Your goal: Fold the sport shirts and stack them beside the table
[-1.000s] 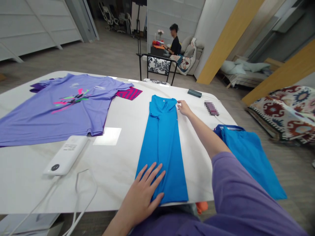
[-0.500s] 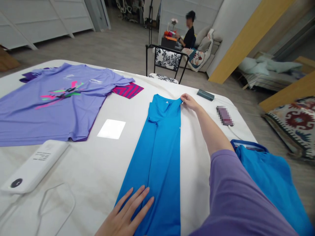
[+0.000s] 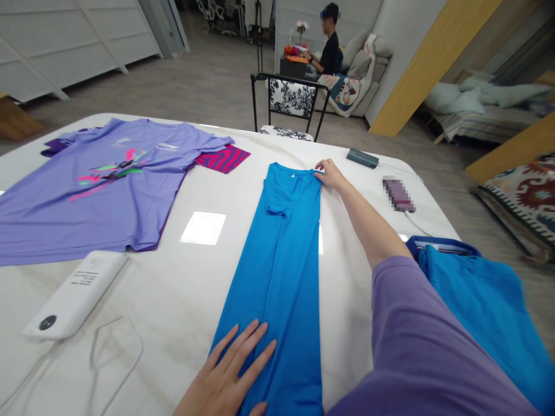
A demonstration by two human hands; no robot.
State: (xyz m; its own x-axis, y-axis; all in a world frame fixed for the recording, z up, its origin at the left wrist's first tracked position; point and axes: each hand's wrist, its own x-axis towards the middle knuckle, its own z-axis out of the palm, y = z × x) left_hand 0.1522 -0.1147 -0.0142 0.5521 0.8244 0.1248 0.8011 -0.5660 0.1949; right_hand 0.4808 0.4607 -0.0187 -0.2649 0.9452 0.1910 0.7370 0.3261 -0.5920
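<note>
Narrowed to a Long Strip, Not Yet Doubled Over

At far left, see a lilac shirt (image 3: 117, 208) spread out, printed front up, partly over a striped garment (image 3: 225, 159), and judge as not folded. Near its hem, note a white power bank (image 3: 80, 294).

Next, find the left hand (image 3: 225, 372) splayed palm down on the lower part of a blue shirt (image 3: 288, 260), laid lengthwise on the white table (image 3: 173, 312) with collar (image 3: 292, 169) away. From the straight long edges, judge the sides as turned in; from the full length on show, count any crosswise fold as undone.

At the collar's right corner, see the right hand (image 3: 330, 175), fingertips at the cloth; cannot tell whether pinching.

Farther right, pass a dark case (image 3: 362, 159) and a phone (image 3: 398, 194), then a second blue garment (image 3: 481, 300), possibly folded.
</note>
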